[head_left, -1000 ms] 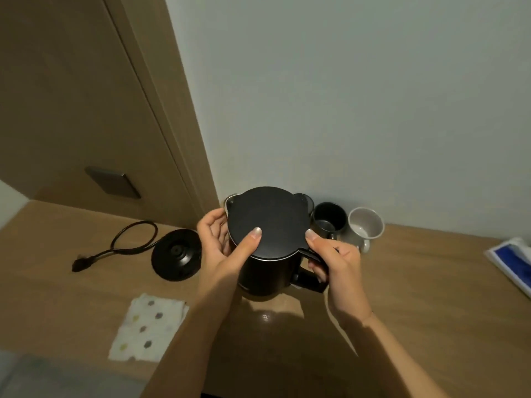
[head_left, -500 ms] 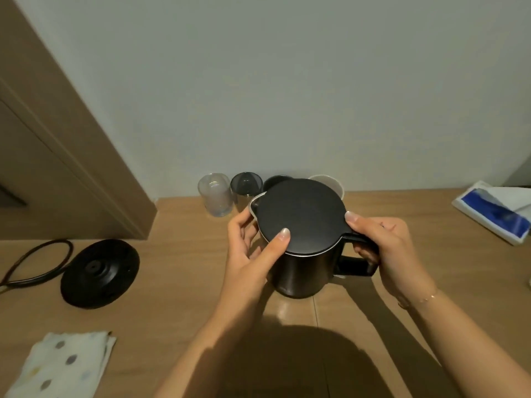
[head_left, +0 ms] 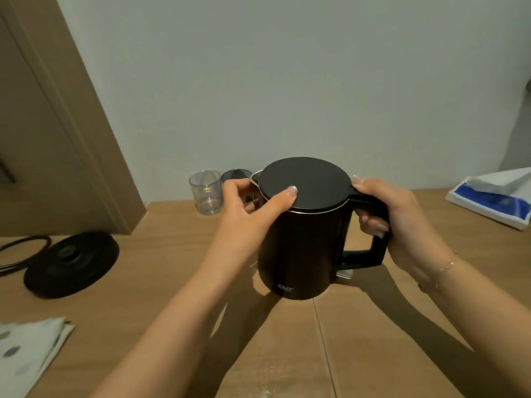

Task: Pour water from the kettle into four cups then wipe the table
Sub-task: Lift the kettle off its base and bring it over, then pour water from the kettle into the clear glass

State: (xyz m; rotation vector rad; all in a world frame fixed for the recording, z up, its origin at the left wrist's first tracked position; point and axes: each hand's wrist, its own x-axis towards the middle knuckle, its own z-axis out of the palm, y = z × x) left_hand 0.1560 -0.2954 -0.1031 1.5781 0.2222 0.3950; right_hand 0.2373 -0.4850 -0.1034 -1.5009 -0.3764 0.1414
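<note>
A black kettle (head_left: 298, 248) with its lid down stands on the wooden table (head_left: 172, 282), in the middle of the view. My right hand (head_left: 402, 219) is wrapped around its handle. My left hand (head_left: 253, 214) rests on the kettle's left side near the spout, thumb on the lid. Behind it by the wall stand a clear glass cup (head_left: 206, 192) and a dark glass cup (head_left: 236, 175), mostly hidden by my left hand. The other cups are hidden behind the kettle. A white spotted cloth (head_left: 26, 354) lies at the lower left.
The kettle's round black base (head_left: 71, 264) with its cord (head_left: 23, 249) lies at the left. A blue and white packet (head_left: 494, 199) lies at the right by the wall. A wooden door frame (head_left: 74, 116) rises at the left.
The view has shifted and dropped closer to the kettle. Both hands keep the same hold on it. The two cups at the right are now hidden behind the kettle.
</note>
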